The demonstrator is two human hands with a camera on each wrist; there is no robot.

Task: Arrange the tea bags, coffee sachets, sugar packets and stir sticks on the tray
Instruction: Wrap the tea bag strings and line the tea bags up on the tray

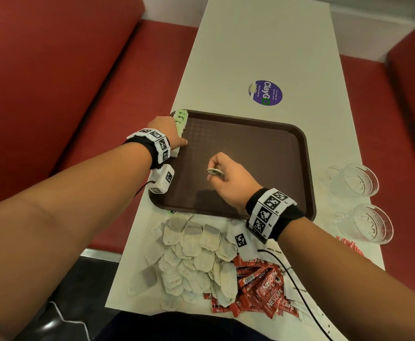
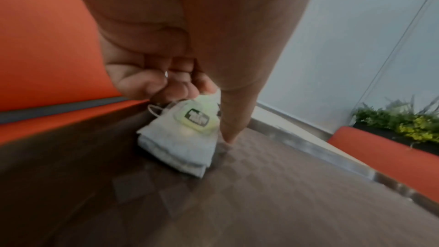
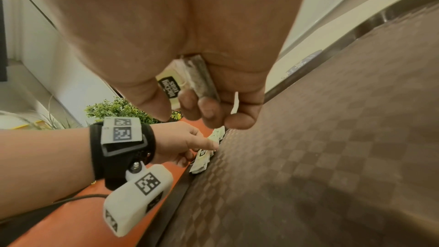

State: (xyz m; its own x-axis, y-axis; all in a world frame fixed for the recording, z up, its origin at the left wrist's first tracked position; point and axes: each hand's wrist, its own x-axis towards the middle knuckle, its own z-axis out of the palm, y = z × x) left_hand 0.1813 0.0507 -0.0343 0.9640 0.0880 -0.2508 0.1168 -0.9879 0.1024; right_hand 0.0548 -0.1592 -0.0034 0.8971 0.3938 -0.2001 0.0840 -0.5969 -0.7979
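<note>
Lining tea bags along the tray's left rim seems to be the step in hand. The left hand [image 1: 168,130] is at about 10 o'clock on the brown tray [image 1: 307,153]. In the left wrist view its fingers [image 2: 152,84] are curled onto the top of a small stack of tea bags [image 2: 180,144], and the straight index finger touches the side of the stack, so it holds and steadies them against the tray floor. The row of tea bags [image 1: 180,119] with green tags runs toward the tray's far left corner.

The right hand [image 1: 228,178] hovers over the middle of the tray. Its fingers are curled around a few more tea bags [image 3: 199,78], held in the fist with a tag showing.

The loose heap of tea bags [image 1: 194,257] lies on the white table [image 1: 250,45] at 6 o'clock from the tray, and the red coffee sachets [image 1: 263,289] are beside it at about 5 o'clock. White sugar packets are partly hidden under the right arm. I cannot tell where the stir sticks are.

The tea bags are probably very light, soft and thin. The paper can tear, and the strings and tags can catch on each other. It is better to pinch a bag flat by its body, with gentle pressure. The sachets look stiffer but smooth, so a stack may slide apart.
</note>
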